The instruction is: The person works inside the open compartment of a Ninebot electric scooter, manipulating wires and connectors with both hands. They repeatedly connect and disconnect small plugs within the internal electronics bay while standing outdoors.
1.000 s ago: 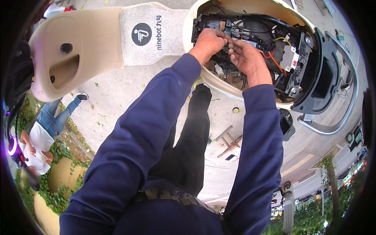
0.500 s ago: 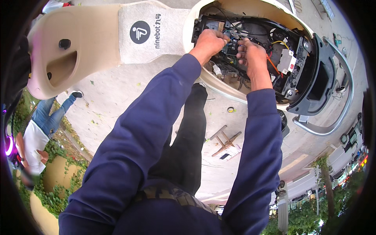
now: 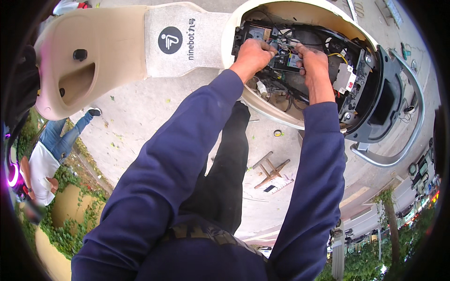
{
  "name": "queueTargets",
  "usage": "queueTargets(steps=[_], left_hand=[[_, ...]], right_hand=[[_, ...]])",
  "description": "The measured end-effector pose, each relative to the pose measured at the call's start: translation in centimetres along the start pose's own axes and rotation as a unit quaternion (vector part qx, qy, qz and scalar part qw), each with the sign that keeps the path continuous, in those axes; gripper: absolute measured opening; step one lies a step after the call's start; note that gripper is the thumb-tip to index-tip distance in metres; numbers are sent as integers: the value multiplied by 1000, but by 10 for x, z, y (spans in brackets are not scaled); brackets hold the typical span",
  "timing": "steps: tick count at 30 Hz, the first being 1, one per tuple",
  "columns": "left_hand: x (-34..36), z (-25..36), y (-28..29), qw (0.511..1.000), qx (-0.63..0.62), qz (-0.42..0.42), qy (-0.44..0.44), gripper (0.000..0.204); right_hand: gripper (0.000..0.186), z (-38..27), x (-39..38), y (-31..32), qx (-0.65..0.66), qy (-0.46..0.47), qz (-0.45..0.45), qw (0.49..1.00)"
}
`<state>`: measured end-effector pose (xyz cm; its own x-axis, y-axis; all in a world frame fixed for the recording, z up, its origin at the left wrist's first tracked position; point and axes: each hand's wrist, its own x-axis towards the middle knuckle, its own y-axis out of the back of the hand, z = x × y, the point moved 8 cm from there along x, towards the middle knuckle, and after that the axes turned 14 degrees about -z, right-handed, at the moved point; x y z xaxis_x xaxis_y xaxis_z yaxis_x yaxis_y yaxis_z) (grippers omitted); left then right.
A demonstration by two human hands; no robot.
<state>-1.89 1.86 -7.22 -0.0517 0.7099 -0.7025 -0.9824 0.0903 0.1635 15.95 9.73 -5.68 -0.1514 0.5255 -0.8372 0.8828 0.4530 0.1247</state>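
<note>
Both my hands are inside the open body of a beige electric scooter (image 3: 261,107), over a tangle of thin wires (image 3: 284,39). My left hand (image 3: 254,57) is closed, thumb and fingertips pinched on wires. To its right, my right hand (image 3: 316,64) pinches a wire with thumb and forefinger, its other fingers curled. The exact wire ends are too small to make out. Below the wires, between the hands, sits a dark box with a coloured label (image 3: 293,61). A white circuit breaker (image 3: 345,77) with a red part and a yellow wire (image 3: 338,55) lie right of my right hand.
A grey footboard mat (image 3: 187,42) extends left of the opening. A metal grab rail (image 3: 417,117) curves round the scooter's right end. On the pavement are a small folding stool (image 3: 273,174) and a roll of tape (image 3: 277,133). Another person (image 3: 44,164) is at the far left.
My right hand has moved a little right and up, away from my left, uncovering the labelled box. It now covers the orange wire. The left hand keeps its pinch. The whole view has shifted slightly.
</note>
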Motion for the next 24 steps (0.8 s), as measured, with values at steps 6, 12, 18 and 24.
queueTargets(steps=[6, 12, 18, 24], left_hand=[[1, -4, -4, 1000, -21, -7, 13, 22], [-2, -3, 3, 1000, 7, 13, 3, 21], [-10, 12, -2, 997, 74, -25, -7, 22], [5, -4, 4, 997, -53, 35, -39, 21]], right_hand=[[29, 7, -8, -34, -88, -4, -52, 995], [28, -31, -28, -51, -376, 63, 92, 920], [26, -24, -14, -17, -266, -6, 194, 944], [20, 4, 6, 15, 102, -56, -45, 992]])
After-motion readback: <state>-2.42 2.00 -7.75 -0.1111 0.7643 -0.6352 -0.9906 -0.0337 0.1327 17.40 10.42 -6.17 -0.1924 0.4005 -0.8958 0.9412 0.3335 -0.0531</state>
